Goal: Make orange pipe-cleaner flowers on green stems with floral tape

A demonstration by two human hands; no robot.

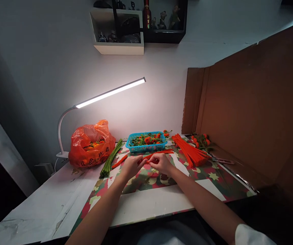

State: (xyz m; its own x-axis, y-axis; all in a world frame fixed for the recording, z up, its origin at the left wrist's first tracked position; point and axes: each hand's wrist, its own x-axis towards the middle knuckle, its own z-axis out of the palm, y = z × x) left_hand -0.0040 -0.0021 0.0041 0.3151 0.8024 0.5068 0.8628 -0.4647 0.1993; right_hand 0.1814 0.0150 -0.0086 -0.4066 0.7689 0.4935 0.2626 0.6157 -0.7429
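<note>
My left hand [132, 166] and my right hand [160, 162] meet over the patterned mat [213, 175] at the middle of the desk. Both pinch the same orange pipe cleaner [162, 153], whose free end runs up and right toward the blue basket [146, 147]. The fingers of both hands are closed round the near end of it. A second orange pipe cleaner [119, 161] lies loose just left of my left hand.
A bundle of orange pipe cleaners [190, 151] lies right of the basket, with small orange flowers [200, 139] behind it. Green stems [111, 158] and an orange plastic bag [91, 144] sit on the left. A lit desk lamp [110, 92] arches overhead. Cardboard [251, 102] walls the right side.
</note>
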